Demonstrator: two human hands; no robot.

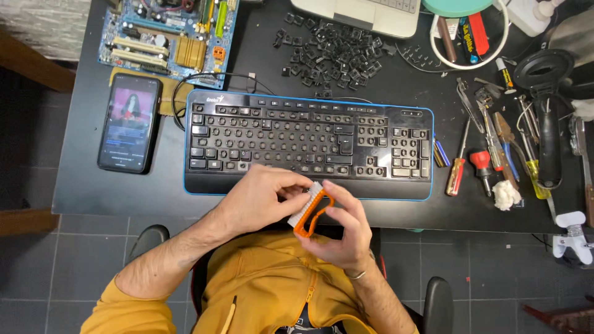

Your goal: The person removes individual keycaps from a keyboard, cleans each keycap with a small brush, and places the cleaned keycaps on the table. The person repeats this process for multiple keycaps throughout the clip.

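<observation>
- A small brush with an orange loop handle (311,218) and white bristles is held over the near edge of a black keyboard (308,143), just in front of its blue-trimmed rim.
- The brush is clasped by the right hand (341,230), fingers curled around the orange handle from the side away from the keyboard.
- The bristle end is pinched by the left hand (265,196), thumb and fingertips closed on it, so the brush is gripped by both hands at once.
- Many of the keyboard's keycaps are seen removed, with bare round switch posts exposed across most rows.
- A heap of loose black keycaps (331,54) is spread on the dark desk (80,185) just behind the keyboard.
- A smartphone (130,122) with a lit screen is laid flat just left of the keyboard, and a blue circuit board (170,34) is seen behind it.
- Screwdrivers (459,162), pliers and other hand tools are laid out to the right of the keyboard, beside a crumpled white wad (507,195).
- Mustard-yellow sleeves are worn by the person seated in front of the keyboard.
</observation>
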